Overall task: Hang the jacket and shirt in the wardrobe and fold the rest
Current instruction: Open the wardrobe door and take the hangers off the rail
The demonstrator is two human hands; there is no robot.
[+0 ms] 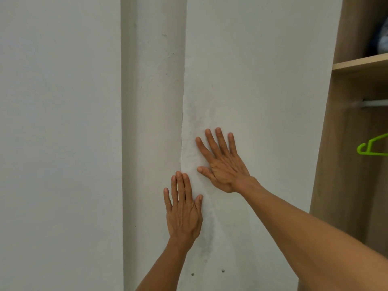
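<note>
Step in hand, as judged: getting the wardrobe (pixel 344 164) open, before any hanging or folding. Both hands lie flat on the white door (pixel 262 80) at centre frame. The left hand (pixel 183 211) is at lower centre, on the door's left edge. The right hand (pixel 223 162) is just above and to its right. All fingers (pixel 220 139) are straight and pressed to the panel; the right hand's are spread, the left's close together. Neither hand holds anything.

Task's things: the jacket and shirt are not in view, nor is the rest of the clothing. The wardrobe interior shows along the right edge: a wooden shelf (pixel 361 63) at upper right, a metal rail (pixel 373 102) below it, and one green hanger (pixel 371 147) at mid-right. A pale grey-blue item (pixel 383 38) sits on the shelf; its nature cannot be told.

Next move, as judged: push the door clear, then fetch a garment and take the hanger.
</note>
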